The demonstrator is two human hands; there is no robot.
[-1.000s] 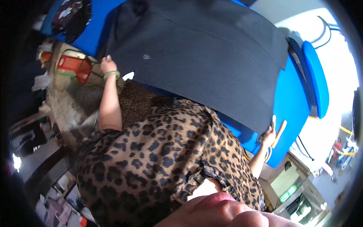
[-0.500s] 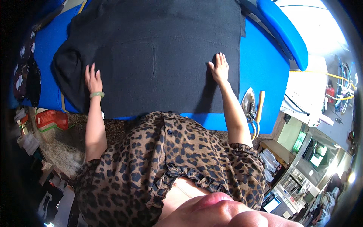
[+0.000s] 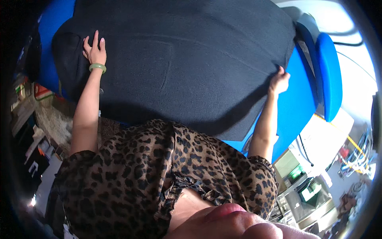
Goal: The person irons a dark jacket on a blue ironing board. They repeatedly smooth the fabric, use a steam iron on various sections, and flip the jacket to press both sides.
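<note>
A large black garment (image 3: 191, 79) with pressed-in seam lines lies spread over a blue padded ironing table (image 3: 292, 107). My left hand (image 3: 94, 52), a green bangle at its wrist, rests on the garment's left part with its fingers spread. At the far right edge, my right hand (image 3: 279, 81) is closed, pinching the cloth between thumb and fingers. The iron (image 3: 246, 144) shows only as a sliver, mostly hidden by my right forearm and the cloth.
A narrow blue padded arm board (image 3: 329, 77) stands past the table's right side. A black cable (image 3: 305, 149) hangs below it. Tangled cords (image 3: 356, 153) are at the far right. On the left, a red basket (image 3: 41, 91) is partly visible near the floor.
My right hand went from lying flat on the cloth to gripping its right edge, drawing it rightward. My left hand stays on the cloth, fingers spread wider. The view has turned, and the iron is now mostly covered.
</note>
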